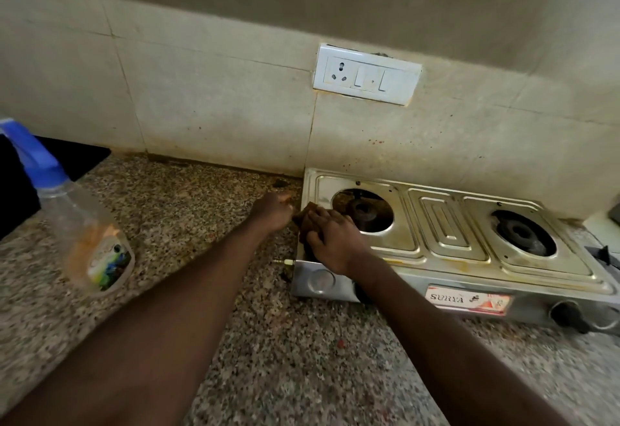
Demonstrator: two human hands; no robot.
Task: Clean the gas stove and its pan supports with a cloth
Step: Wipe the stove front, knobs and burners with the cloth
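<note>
Two bare forearms reach in from the bottom edge, over a speckled stone worktop [268, 341]. The right hand [332, 243] lies palm down on one brown cloth [306, 224], its fingers spread and pressing the cloth onto the left end of the stove's top plate. The left hand [273, 212] is just beside the stove's left rim, its fingers curled and meeting the cloth's near corner. Whether it grips the cloth, grips the rim or holds nothing cannot be told.

One steel gas stove [443, 234] stands on the worktop against the tiled wall [218, 107]. It has two round openings, each with a dark burner inside: the left burner [364, 214] just beyond the right hand, and the right burner [523, 232]. The top plate shows yellowish stains. One black knob [567, 313] shows on the front panel, right of a label [468, 300] reading SURYA. One brass nozzle [281, 262] sticks out of the stove's left side.

One clear spray bottle [90, 241] with a blue head stands on the worktop, well to the left. One white switch plate [367, 75] on the wall carries one socket and two switches.
</note>
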